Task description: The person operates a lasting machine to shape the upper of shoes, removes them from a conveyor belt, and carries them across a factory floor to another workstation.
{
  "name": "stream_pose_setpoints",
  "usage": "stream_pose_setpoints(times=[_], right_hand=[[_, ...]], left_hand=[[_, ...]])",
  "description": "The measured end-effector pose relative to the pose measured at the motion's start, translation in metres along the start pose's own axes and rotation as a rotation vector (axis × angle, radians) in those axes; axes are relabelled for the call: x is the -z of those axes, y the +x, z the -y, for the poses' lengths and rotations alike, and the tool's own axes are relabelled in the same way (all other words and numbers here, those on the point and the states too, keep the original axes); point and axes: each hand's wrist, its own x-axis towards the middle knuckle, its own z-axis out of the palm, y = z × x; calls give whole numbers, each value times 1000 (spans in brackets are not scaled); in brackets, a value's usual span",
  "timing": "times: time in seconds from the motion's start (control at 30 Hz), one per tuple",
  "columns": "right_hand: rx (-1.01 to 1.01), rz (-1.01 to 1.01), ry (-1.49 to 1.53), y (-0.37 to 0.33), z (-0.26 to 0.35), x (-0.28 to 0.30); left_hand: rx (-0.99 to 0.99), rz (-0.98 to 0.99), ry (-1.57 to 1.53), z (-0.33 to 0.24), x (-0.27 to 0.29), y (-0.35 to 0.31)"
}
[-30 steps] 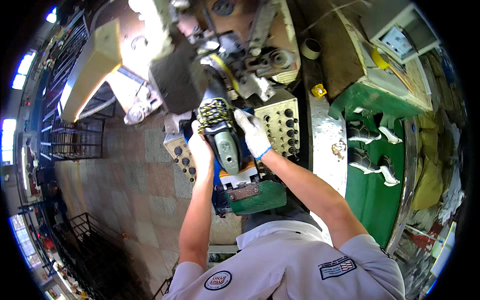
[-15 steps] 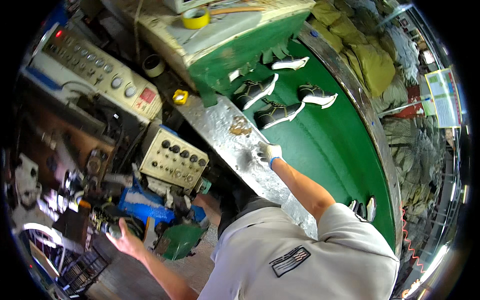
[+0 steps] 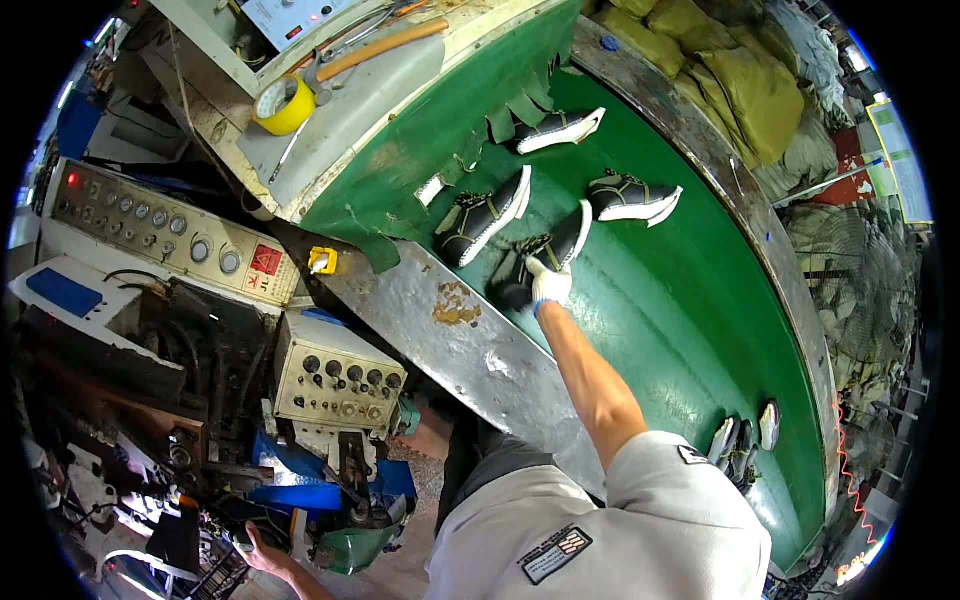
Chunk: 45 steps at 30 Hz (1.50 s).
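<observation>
My right hand point(image 3: 548, 283), in a white glove, reaches out over the metal rim point(image 3: 470, 345) onto the green belt point(image 3: 680, 330). It is closed on a black shoe with a white sole point(image 3: 565, 240). Three similar shoes lie just beyond it: one to the left point(image 3: 482, 215), one to the right point(image 3: 632, 197) and one farther back point(image 3: 560, 130). My left hand point(image 3: 258, 552) is low at the left edge, bare, beside the green and blue base of a machine point(image 3: 350, 545). Its fingers are partly hidden.
A beige control box with knobs point(image 3: 335, 375) and a long control panel point(image 3: 160, 225) stand to the left. A yellow tape roll point(image 3: 283, 103) lies on the bench behind. More shoes point(image 3: 745, 435) lie on the belt near my right shoulder. Olive sacks point(image 3: 730, 70) are piled beyond the belt.
My view has swung from the machine to the green belt. My right hand left the machine, crossed the metal rim and closed on a shoe. My left hand dropped low beside the machine.
</observation>
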Motion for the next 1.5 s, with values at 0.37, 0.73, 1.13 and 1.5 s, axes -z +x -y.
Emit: stream_pose_setpoints(times=[0.37,0.73,1.13,1.5], right_hand=[[1179,657,-674,-237,175,-5],[-593,1699,-141,-420,180,-42],[-809,1805,-129,-563,110,-71],[-772,1658,-221,-626,35,-123]], left_hand=[[16,-24,-155,-24,-9,-17],[247,58,-233,-32,1,-19],[216,394,-277,19,56,-8],[330,330,-1131,14,36,47]])
